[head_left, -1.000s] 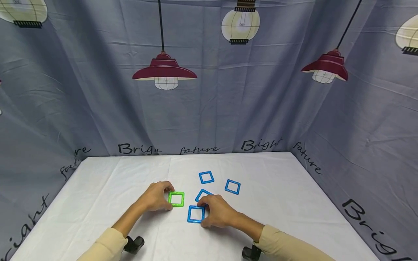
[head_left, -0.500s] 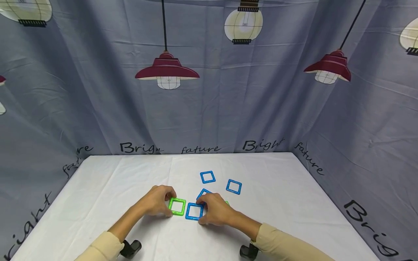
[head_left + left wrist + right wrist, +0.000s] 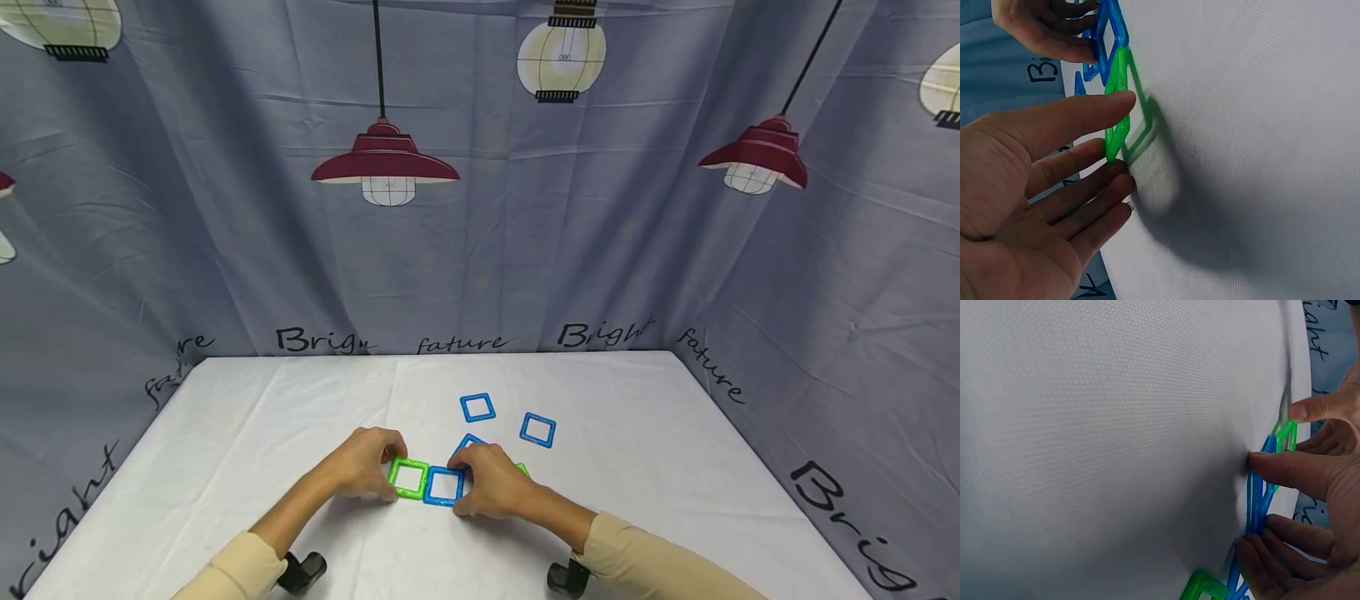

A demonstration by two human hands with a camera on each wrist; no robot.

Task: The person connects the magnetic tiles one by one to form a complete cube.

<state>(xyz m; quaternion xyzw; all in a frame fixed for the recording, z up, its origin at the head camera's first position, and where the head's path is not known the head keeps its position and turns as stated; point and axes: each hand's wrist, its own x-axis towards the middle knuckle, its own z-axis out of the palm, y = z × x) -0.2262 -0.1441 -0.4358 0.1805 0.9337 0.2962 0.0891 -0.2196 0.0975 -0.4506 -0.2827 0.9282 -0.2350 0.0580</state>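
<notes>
In the head view my left hand (image 3: 362, 463) pinches a green square magnetic tile (image 3: 410, 461) at its left side, thumb on the near edge and a finger on the far one. To its right, a blue square magnetic tile (image 3: 442, 502) is pinched by my right hand (image 3: 491, 483). The two tiles lie side by side, their facing edges touching. In the left wrist view the green tile (image 3: 1111, 145) is slightly lifted, casting a green shadow on the cloth. The right wrist view has the blue tile (image 3: 1257, 500) between thumb and fingers.
Another blue tile (image 3: 470, 438) and a green piece (image 3: 522, 469) are partly hidden behind my right hand. Farther back lie two more blue square tiles (image 3: 481, 417), all on a white-covered table (image 3: 300, 400). A grey printed curtain (image 3: 480, 250) surrounds the table's back and sides.
The green tile has come nearer to me and slightly right in my left hand. My right hand has slid the blue tile left. The gap between them has closed.
</notes>
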